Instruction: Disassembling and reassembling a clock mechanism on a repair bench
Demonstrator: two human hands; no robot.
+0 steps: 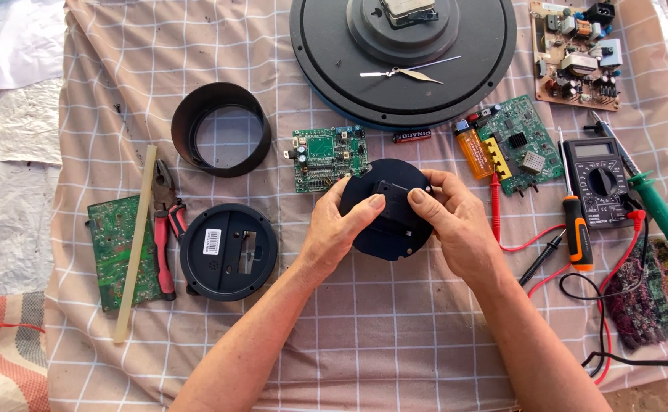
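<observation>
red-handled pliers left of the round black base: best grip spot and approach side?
Probably the red handles, from above at their lower half. The pliers lie flat, jaws pointing away from the person, and the handles splay slightly there. The pale stick runs close on their left and the round black base sits close on their right, so a side approach looks cramped. Both hands now hold the dark disc.

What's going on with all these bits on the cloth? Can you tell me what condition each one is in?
Round black disc: held off the cloth by left hand and right hand.
Large clock body: face-down, hands detached.
Black ring: lying empty.
Round back cover: lying flat, separate.
Pliers: closed.
Multimeter: screen blank.
</observation>
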